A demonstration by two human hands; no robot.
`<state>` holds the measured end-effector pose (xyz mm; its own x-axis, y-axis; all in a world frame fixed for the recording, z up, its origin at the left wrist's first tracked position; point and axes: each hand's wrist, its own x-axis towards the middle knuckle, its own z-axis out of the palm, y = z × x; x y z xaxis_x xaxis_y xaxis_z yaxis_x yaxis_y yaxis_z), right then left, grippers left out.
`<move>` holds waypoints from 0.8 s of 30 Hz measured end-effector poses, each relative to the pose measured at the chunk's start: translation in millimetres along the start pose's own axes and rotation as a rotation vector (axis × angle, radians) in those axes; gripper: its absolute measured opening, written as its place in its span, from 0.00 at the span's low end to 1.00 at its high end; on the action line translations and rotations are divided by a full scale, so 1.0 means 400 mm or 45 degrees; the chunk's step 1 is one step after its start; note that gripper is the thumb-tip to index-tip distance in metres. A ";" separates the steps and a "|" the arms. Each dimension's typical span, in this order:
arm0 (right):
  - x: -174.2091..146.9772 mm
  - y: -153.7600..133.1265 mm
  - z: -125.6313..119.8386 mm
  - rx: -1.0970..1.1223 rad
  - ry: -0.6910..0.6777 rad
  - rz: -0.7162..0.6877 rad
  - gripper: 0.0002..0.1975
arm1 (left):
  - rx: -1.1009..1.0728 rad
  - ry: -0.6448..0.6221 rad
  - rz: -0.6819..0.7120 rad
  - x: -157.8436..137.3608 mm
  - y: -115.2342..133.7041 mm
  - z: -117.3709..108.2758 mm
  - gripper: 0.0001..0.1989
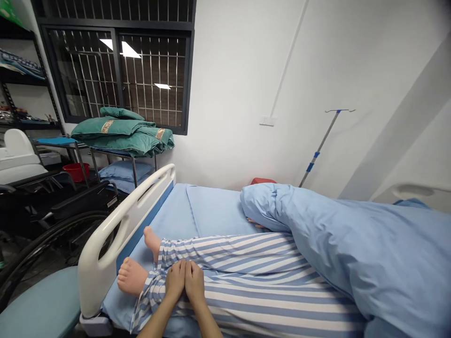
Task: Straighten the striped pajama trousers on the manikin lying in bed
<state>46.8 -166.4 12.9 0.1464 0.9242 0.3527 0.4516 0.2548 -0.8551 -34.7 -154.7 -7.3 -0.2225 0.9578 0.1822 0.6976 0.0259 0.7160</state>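
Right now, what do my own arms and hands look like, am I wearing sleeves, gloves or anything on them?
Both are bare. The left hand and the right hand have no gloves, and no rings or markings show on the fingers. The forearms entering from the bottom edge are uncovered too: no sleeves, watch or wristband in view as far as the picture reaches. Fingernails look short and unpainted.

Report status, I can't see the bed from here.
Left hand and right hand flat, side by side on striped trouser leg. Manikin feet bare by bed rail. Blue quilt bunched beyond.
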 end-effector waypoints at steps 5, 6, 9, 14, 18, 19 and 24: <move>0.005 0.008 -0.003 0.066 -0.010 0.050 0.21 | -0.362 -0.059 -0.110 0.014 0.072 -0.031 0.22; 0.007 0.012 -0.003 0.076 -0.018 0.068 0.21 | -0.408 -0.031 -0.128 0.014 0.083 -0.032 0.22; 0.009 0.019 -0.004 0.092 -0.028 0.103 0.21 | -0.493 0.029 -0.161 0.005 0.094 -0.022 0.23; 0.006 0.014 -0.007 0.118 0.006 0.105 0.19 | -0.368 -0.001 -0.024 -0.021 0.062 0.005 0.21; 0.004 0.008 -0.010 0.144 0.060 0.068 0.19 | -0.257 0.001 0.000 -0.026 0.048 0.014 0.22; 0.003 0.008 -0.011 0.143 0.067 0.062 0.19 | -0.248 0.006 0.009 -0.025 0.046 0.016 0.21; 0.002 0.017 -0.003 0.128 0.056 0.066 0.18 | -0.204 0.014 -0.006 -0.022 0.036 0.025 0.21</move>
<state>51.1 -164.1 7.7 0.2068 0.9240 0.3216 0.3524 0.2363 -0.9055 -15.9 -159.9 -5.1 -0.2337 0.9544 0.1856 0.5789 -0.0168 0.8152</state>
